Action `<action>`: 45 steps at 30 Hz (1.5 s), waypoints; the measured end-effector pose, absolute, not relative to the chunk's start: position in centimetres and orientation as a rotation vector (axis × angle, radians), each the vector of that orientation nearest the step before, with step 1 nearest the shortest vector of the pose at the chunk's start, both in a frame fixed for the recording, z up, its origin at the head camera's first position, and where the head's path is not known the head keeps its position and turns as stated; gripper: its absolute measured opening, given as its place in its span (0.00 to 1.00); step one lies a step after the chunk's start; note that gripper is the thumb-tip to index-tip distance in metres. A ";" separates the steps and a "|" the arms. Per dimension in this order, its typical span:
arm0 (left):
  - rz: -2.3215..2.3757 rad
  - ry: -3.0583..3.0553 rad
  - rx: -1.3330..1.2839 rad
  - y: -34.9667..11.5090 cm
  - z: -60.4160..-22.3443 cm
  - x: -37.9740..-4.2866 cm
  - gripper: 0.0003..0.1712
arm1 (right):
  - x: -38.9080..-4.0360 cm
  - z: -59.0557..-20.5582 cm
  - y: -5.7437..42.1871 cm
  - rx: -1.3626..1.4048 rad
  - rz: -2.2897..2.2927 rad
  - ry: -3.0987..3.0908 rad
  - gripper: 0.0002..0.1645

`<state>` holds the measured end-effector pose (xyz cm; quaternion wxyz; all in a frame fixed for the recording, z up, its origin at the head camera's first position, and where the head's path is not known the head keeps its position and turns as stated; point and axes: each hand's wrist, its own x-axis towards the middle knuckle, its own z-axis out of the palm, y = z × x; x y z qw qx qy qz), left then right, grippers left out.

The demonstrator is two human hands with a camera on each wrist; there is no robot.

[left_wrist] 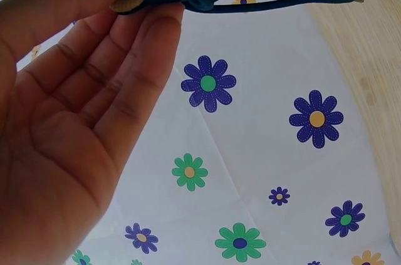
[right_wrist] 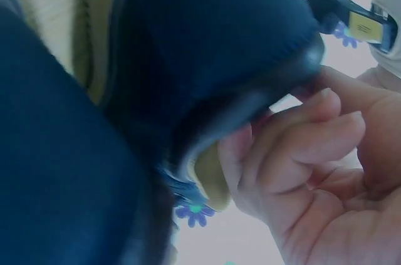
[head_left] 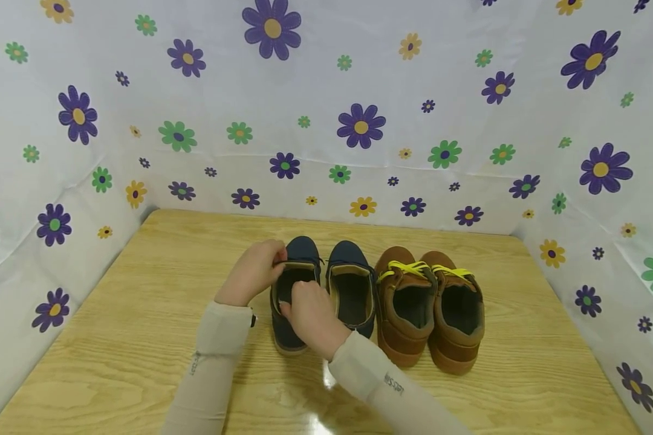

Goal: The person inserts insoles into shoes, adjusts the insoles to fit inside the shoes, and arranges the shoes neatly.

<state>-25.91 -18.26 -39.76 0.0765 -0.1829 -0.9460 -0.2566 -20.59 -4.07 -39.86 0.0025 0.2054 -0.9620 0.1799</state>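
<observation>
In the head view, a navy lace-up shoe (head_left: 303, 247) stands on the wooden table, leftmost in the row. My left hand (head_left: 254, 270) pinches its upper edge at the front of the opening. The left wrist view shows that left hand (left_wrist: 81, 114) with thumb and fingertips on the edge beside the eyelets; a dark lace (left_wrist: 282, 4) sticks out loose. My right hand (head_left: 317, 315) lies over the same shoe's opening. In the right wrist view the right hand (right_wrist: 301, 158) has curled fingers against the dark shoe (right_wrist: 213, 33); their exact contact is partly hidden.
The second navy shoe (head_left: 345, 252) stands close on the right. Beyond it is a pair of brown shoes with yellow laces, the near one (head_left: 402, 350) and the far one (head_left: 457, 359). White flowered cloth (head_left: 315, 84) walls the wooden table (head_left: 196, 241) at back and sides.
</observation>
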 end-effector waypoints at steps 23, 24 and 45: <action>-0.743 -2.857 -0.564 -18.0 -39.5 -26.2 0.06 | -20.9 -40.1 -4.1 0.798 0.039 -3.108 0.14; -0.745 -2.858 -0.563 -18.0 -39.5 -26.2 0.06 | -20.8 -40.2 -4.2 0.825 -0.041 -3.076 0.14; -0.752 -2.846 -0.563 -18.2 -39.8 -26.0 0.06 | -21.4 -40.1 -5.4 0.965 -0.430 -3.238 0.19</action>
